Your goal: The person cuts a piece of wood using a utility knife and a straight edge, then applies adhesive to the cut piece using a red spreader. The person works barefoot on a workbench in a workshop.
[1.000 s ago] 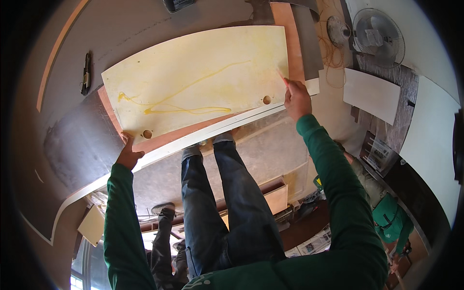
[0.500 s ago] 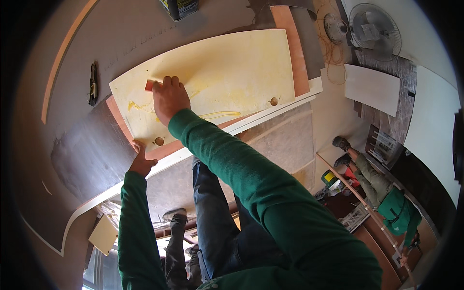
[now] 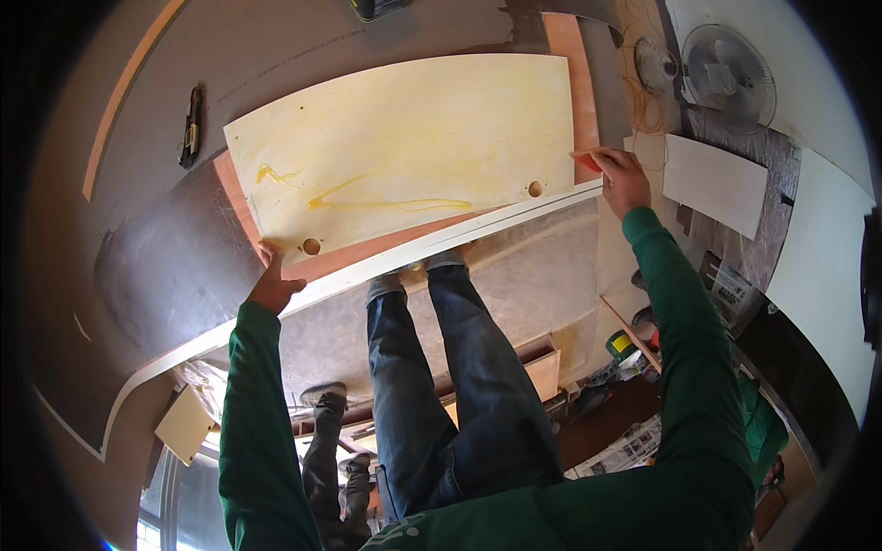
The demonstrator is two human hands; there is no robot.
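A pale cream panel (image 3: 413,119) with a curved far edge lies on an orange-brown board (image 3: 367,248) on the table. Thin yellow streaks of glue-like liquid (image 3: 395,202) run over its near left part, and two round holes sit by its near edge. My left hand (image 3: 274,280) rests at the panel's near left corner, fingertips touching it, thumb spread away. Just off the panel's right end, my right hand (image 3: 627,182) is closed on a small red flat spreader (image 3: 588,162); its far part shows, the rest is inside my fingers.
A utility knife (image 3: 191,127) lies left of the panel, and a dark container (image 3: 378,7) stands at the far edge. White edging (image 3: 386,266) borders the table's near side. A fan (image 3: 726,73) is at the far right. Another person's leg (image 3: 323,459) shows below.
My right hand has swung from the panel's left part to beyond its right end, carrying the spreader. The yellow streaks now show uncovered. My left hand stays at the corner.
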